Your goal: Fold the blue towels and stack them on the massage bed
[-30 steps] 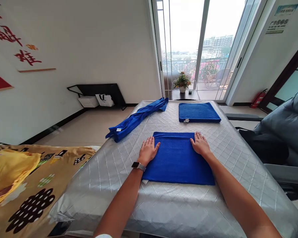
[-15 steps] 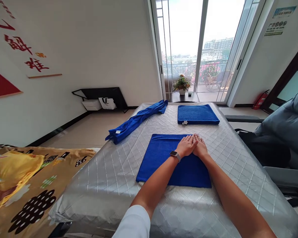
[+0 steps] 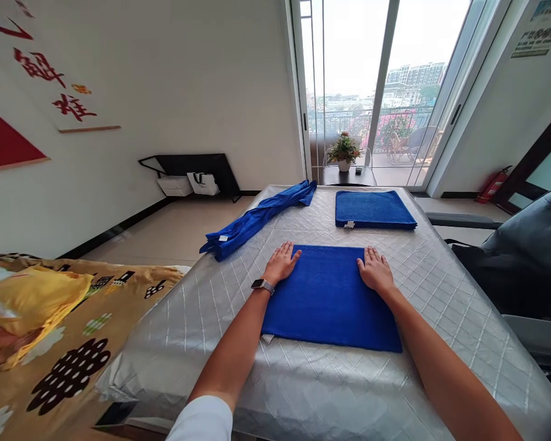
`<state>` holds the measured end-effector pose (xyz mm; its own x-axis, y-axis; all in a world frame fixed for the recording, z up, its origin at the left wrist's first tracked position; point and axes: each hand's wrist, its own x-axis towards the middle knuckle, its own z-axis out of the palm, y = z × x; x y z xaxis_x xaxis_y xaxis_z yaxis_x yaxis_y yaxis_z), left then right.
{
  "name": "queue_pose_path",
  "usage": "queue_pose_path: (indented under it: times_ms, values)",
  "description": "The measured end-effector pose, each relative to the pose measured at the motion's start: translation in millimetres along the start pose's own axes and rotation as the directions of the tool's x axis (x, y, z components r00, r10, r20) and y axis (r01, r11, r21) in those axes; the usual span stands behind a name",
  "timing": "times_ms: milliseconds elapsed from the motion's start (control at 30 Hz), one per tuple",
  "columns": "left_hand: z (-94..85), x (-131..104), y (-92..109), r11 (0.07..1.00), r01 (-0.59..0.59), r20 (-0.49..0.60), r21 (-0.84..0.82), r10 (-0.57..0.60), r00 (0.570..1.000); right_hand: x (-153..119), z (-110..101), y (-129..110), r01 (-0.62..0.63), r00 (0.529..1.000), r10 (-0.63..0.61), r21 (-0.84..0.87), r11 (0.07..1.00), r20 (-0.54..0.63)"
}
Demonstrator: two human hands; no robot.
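Observation:
A blue towel (image 3: 330,300), folded into a flat rectangle, lies on the silver quilted cover (image 3: 202,361) in front of me. My left hand (image 3: 281,262) rests flat on its far left corner, fingers stretched forward; a watch (image 3: 262,285) sits on that wrist. Over the far right corner lies my right hand (image 3: 375,269), also flat with its fingers out. A small white tag pokes from under the towel's near left corner. Beyond, to the right, is a neat stack of folded blue towels (image 3: 374,208). A crumpled blue towel (image 3: 261,217) stretches along the left edge of the cover.
A patterned brown cloth (image 3: 133,318) with a yellow fabric item (image 3: 50,300) lies at the left. To the right stands a dark padded chair (image 3: 532,226). A potted plant (image 3: 344,153) is on a small table by the glass door.
My hands have moved apart from the towel's far middle-right, the left one sliding left to the far left corner, the right staying near the right edge. The view has shifted slightly.

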<state>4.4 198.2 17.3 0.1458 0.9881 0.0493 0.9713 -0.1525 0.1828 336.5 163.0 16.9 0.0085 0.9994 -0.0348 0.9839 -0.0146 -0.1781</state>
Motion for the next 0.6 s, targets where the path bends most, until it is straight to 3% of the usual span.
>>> queue_pose_path:
  times_ms: [200, 600]
  values:
    - [2.4, -2, -4, 1.000, -0.019, -0.015, 0.004, 0.019, 1.000, -1, -2, 0, -0.007, 1.000, 0.007, -0.035, 0.999, 0.005]
    - [-15.1, -16, 6, 0.990, -0.136, -0.104, 0.029, 0.138, 0.985, -1, 0, 3, 0.014, 1.000, -0.015, -0.049, 0.999, -0.003]
